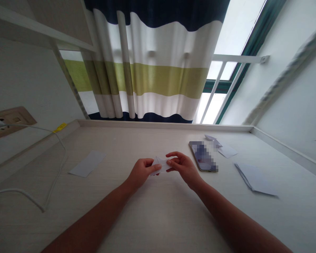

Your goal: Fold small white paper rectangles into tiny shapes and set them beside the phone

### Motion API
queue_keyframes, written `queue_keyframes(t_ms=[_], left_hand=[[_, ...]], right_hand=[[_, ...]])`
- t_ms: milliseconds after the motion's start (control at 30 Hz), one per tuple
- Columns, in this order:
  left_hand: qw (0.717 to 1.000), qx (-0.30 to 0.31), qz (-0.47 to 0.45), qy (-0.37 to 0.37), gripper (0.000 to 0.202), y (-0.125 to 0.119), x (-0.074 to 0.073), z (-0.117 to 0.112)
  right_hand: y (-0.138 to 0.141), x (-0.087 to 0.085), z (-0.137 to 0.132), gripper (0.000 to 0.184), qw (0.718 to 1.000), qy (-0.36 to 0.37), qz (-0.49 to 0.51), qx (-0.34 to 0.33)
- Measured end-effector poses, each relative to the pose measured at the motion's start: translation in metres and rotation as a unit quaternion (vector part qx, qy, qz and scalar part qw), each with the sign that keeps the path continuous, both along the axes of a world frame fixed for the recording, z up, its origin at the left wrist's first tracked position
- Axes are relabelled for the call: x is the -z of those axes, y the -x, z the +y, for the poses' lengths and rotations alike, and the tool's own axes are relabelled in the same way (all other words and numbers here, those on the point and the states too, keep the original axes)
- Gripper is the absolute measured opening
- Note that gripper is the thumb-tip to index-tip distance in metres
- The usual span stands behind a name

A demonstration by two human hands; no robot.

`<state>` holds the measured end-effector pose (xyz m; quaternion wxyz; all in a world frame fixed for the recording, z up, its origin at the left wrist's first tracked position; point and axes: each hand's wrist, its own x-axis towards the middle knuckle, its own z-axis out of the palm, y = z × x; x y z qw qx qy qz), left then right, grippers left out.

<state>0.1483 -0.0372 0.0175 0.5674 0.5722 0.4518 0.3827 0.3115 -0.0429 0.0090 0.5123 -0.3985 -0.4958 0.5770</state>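
A small folded piece of white paper (160,162) is held up between my two hands, over the middle of the table. My left hand (142,172) pinches its left side, thumb on top. On the right side, the thumb and fingers of my right hand (183,168) close on the paper's edge, with the index finger raised above it. Creases show on the paper, but its full shape is partly covered by my fingers. Just right of my right hand lies a phone (200,156), its screen blurred out.
Folded paper pieces (213,140) and a white sheet (228,151) lie beyond the phone. A stack of white paper (256,179) is at the right. At the left are a paper strip (88,163), a white cable (61,158) and a wall socket (12,121). A low rim (160,124) edges the table.
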Motion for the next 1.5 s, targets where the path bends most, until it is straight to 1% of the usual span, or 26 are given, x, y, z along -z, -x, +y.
queue_keyframes(t_ms=[133,267,367,500,633,733,800,867,933,1000,1133,1200,1300,1367,1500], left_hand=[[1.000,-0.004,0.009,-0.014,0.021,0.000,0.002,0.001],[0.999,0.009,0.039,-0.035,0.023,0.001,0.003,0.001],[0.998,0.025,0.043,-0.024,0.023,0.002,0.003,0.001],[0.999,0.047,-0.005,0.026,0.023,0.000,0.000,0.000],[0.997,0.036,-0.054,0.046,0.032,-0.001,0.000,0.001],[0.998,0.023,-0.061,0.023,0.038,0.001,0.000,0.001],[0.998,0.019,-0.060,-0.002,0.039,0.002,0.000,0.001],[0.998,0.015,-0.058,-0.020,0.033,0.003,0.000,0.001],[0.998,0.010,-0.057,-0.031,0.021,0.004,0.000,0.002],[0.997,0.005,-0.056,-0.046,0.014,0.003,0.001,0.003],[0.996,-0.002,-0.040,-0.081,0.018,0.004,0.003,0.003],[0.995,-0.007,-0.017,-0.102,0.021,0.004,0.004,0.003],[0.991,-0.017,0.022,-0.128,0.026,0.005,0.005,0.001],[0.992,-0.018,0.023,-0.126,0.027,0.005,0.004,0.001],[0.995,-0.019,-0.006,-0.095,0.026,0.005,-0.002,0.000]], right_hand=[[0.000,-0.001,-0.001,0.026,1.000,-0.006,-0.006,0.001],[0.002,-0.002,-0.003,0.028,0.999,-0.011,-0.033,-0.014],[0.002,0.000,-0.003,0.026,0.998,-0.018,-0.053,-0.012],[-0.001,0.002,0.000,0.023,0.996,-0.041,-0.077,0.018],[-0.005,-0.001,0.000,0.025,0.996,-0.039,-0.069,0.028],[-0.006,-0.003,-0.001,0.021,0.997,-0.055,-0.056,0.005],[-0.006,-0.002,-0.001,0.016,0.996,-0.073,-0.057,-0.008],[-0.007,-0.002,0.000,0.013,0.995,-0.081,-0.061,-0.013],[-0.007,-0.001,0.001,0.011,0.994,-0.086,-0.064,-0.011],[-0.007,-0.002,0.001,0.010,0.993,-0.092,-0.073,-0.006],[-0.007,-0.002,0.002,0.013,0.990,-0.094,-0.102,0.004],[-0.007,-0.002,0.002,0.013,0.990,-0.088,-0.114,0.008],[-0.008,-0.001,0.003,0.018,0.990,-0.071,-0.121,0.007],[-0.009,-0.002,0.003,0.021,0.992,-0.058,-0.112,0.001],[-0.011,-0.005,0.004,0.025,0.994,-0.056,-0.099,-0.006]])
